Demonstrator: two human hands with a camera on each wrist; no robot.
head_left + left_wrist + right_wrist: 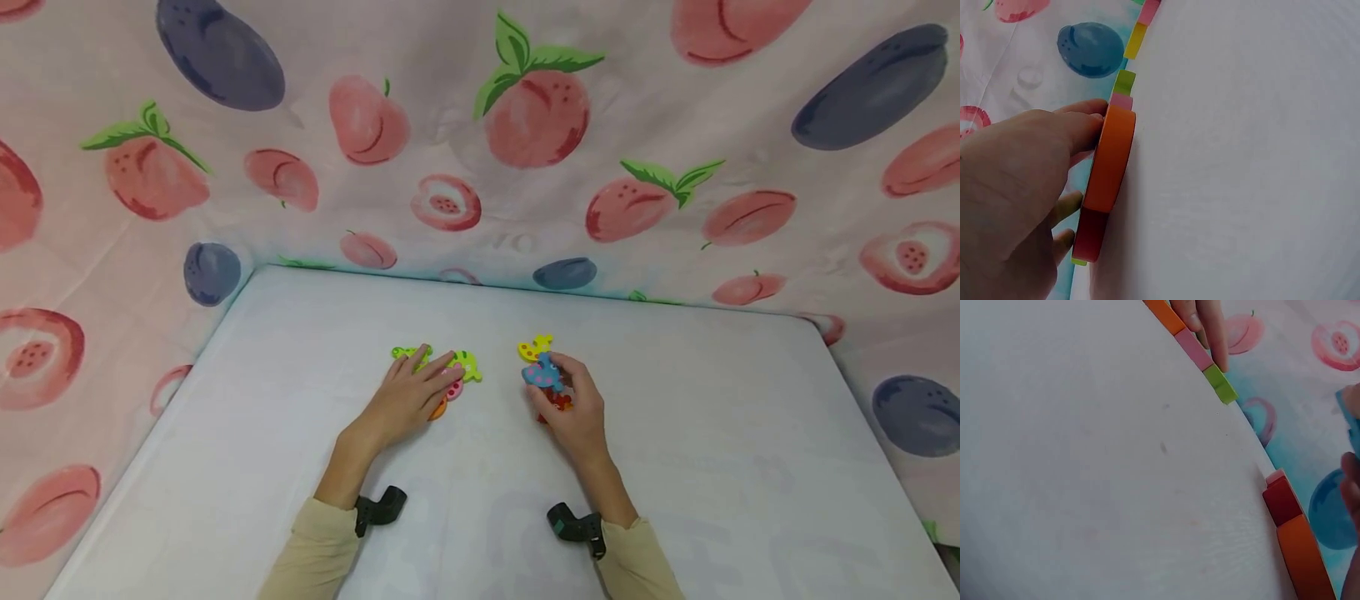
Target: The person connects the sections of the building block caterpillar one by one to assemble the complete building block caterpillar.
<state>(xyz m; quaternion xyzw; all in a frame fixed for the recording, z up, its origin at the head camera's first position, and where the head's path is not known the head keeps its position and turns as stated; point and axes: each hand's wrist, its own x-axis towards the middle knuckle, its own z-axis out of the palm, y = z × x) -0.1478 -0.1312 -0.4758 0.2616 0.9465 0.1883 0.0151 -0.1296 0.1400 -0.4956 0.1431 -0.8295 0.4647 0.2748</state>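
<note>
My left hand point(402, 402) lies with its fingers spread over a small cluster of flat painted pieces. Around and under those fingers show a green spotted piece point(468, 365), another green piece point(402, 352), a pink spotted piece point(455, 390) and an orange piece point(438, 410). Between thumb and fingers, my right hand point(583, 417) pinches a blue animal-shaped piece point(542, 373) with pink spots. It is held over a red piece point(561, 402), partly hidden by the hand. Just beyond is a yellow piece point(534, 348) with orange spots. In the left wrist view, the thick orange edge point(1112, 162) appears beside the left hand.
A white-covered table point(720, 433) extends around both hands. Fruit-printed cloth point(450, 108) rises behind its back edge and along both sides. Black wrist cameras are strapped near both sleeves point(318, 542).
</note>
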